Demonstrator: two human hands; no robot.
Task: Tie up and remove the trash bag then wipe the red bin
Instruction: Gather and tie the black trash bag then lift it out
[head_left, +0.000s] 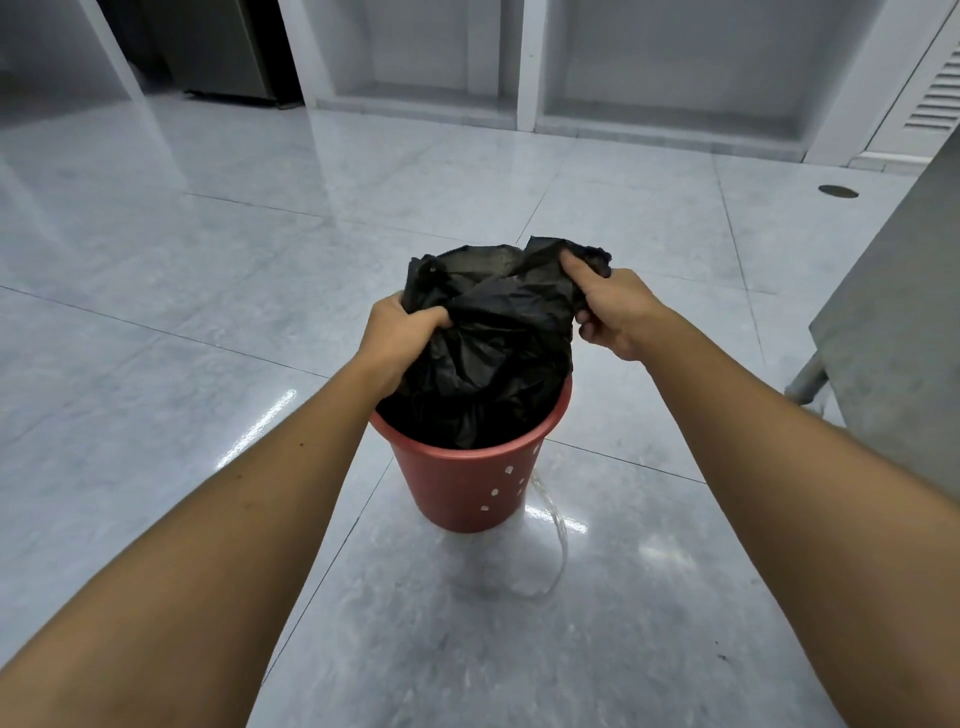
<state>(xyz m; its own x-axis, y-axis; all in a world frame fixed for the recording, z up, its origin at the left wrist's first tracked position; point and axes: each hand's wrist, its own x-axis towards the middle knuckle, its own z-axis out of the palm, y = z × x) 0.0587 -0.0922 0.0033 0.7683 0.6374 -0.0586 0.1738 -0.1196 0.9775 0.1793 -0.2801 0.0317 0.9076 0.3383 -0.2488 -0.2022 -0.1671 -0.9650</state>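
Fingers of the left hand (400, 332) and right hand (613, 312) are clamped on opposite sides of the gathered mouth of a black trash bag (493, 358), which still sits inside the red bin (467, 488) on a glossy tiled floor (182, 312). A pale cord (558, 540) loops on the tiles just beside the bin, a grey cabinet (898, 332) stands cut off at right, and the bag hides the bin's interior.
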